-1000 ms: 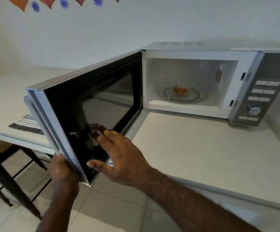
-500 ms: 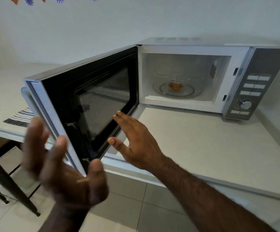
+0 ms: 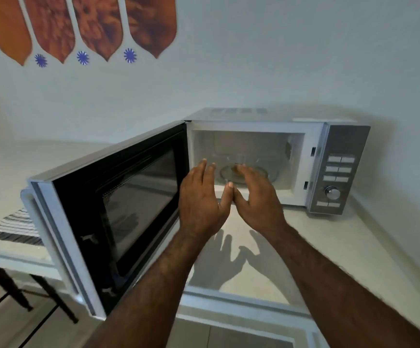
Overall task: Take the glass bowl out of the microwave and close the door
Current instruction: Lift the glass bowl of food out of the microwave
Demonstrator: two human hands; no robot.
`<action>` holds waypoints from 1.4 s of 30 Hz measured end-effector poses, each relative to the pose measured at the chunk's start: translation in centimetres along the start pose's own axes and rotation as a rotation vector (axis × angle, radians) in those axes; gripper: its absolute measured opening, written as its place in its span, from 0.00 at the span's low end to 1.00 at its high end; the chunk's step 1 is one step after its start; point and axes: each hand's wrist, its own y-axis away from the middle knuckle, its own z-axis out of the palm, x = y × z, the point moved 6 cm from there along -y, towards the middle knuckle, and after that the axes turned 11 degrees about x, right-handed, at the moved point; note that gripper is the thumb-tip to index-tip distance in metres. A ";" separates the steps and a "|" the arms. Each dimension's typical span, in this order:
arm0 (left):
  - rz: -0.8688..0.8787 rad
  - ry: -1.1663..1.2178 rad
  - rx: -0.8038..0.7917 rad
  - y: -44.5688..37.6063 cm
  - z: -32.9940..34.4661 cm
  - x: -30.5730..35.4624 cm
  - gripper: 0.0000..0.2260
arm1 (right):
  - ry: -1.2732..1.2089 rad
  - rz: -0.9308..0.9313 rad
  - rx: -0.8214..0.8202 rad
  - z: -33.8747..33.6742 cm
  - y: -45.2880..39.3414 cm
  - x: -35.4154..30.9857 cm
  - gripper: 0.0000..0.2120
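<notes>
While the microwave [image 3: 266, 156] stands with its door [image 3: 118, 209] swung wide to the left, you have both hands raised side by side before the cavity opening. Your left hand [image 3: 201, 199] is spread flat, fingers extended, its grip wide and holding nothing. Your right hand [image 3: 256, 199] is likewise flat and empty, thumb tip just beside the left thumb. Inside, the glass bowl [image 3: 261, 164] sits on the turntable with something orange in it, partly hidden behind your right fingers. Your hands' shadows fall on the white surface [image 3: 329, 252].
</notes>
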 end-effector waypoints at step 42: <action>-1.062 0.601 -0.425 -10.5 28.9 -10.4 0.21 | -0.078 0.950 -0.132 12.1 -12.2 22.0 0.27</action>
